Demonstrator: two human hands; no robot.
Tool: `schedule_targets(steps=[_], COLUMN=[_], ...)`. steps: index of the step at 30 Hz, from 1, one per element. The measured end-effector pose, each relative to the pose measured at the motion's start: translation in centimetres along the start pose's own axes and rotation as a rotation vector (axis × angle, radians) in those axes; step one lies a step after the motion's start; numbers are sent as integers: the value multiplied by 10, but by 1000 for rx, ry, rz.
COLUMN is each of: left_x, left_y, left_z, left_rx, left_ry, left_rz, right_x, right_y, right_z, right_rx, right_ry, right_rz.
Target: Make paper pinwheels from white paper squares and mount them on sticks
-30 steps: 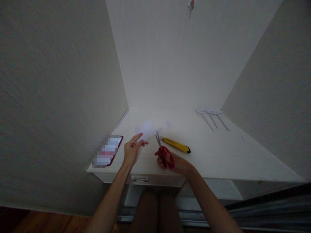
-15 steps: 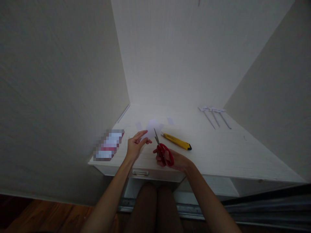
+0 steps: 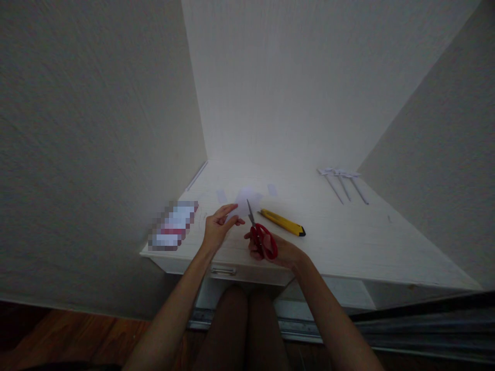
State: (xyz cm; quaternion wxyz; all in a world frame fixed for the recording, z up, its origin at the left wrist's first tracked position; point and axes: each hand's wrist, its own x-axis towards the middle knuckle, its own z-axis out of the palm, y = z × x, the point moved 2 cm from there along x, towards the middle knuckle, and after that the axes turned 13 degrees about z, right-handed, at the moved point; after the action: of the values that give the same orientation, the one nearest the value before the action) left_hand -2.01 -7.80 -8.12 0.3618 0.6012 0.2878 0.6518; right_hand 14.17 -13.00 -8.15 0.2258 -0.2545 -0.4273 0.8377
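Observation:
My right hand (image 3: 273, 250) is closed around red-handled scissors (image 3: 260, 234). Their metal blades point away from me and are slightly parted. To their left, my left hand (image 3: 218, 226) has its thumb and fingers on a pale piece of paper (image 3: 244, 197), which partly blends into the white desktop. The scissor tips overlap the paper's right side in this view; whether they touch it is unclear. Just right of the scissors lies a yellow utility knife (image 3: 284, 221). Small paper pieces, one on the left (image 3: 221, 196) and one on the right (image 3: 272, 190), lie beyond my hands.
Several thin paper sticks with folded paper tops (image 3: 338, 175) lie at the back right of the white desk (image 3: 348, 242). A pixelated flat object (image 3: 174, 226) sits at the left edge. Thin white strips (image 3: 197, 175) lie along the left wall. Walls enclose the desk.
The view has tilted slightly, so the desk sits a little higher. Both hands and the scissors have shifted only slightly; the right hand still holds the scissors.

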Motion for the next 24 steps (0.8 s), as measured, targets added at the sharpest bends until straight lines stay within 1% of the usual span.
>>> schedule_targets(steps=[6, 15, 24], left_x=[0, -1, -2], left_y=[4, 8, 13], left_z=[1, 2, 3], left_rx=[10, 32, 50], left_ry=[-18, -11, 0], left_rz=[4, 26, 43], right_x=[-1, 0, 1], right_y=[-1, 2, 1], right_z=[1, -1, 3], right_rx=[7, 55, 41], right_ry=[-11, -26, 36], right_rz=[8, 13, -1])
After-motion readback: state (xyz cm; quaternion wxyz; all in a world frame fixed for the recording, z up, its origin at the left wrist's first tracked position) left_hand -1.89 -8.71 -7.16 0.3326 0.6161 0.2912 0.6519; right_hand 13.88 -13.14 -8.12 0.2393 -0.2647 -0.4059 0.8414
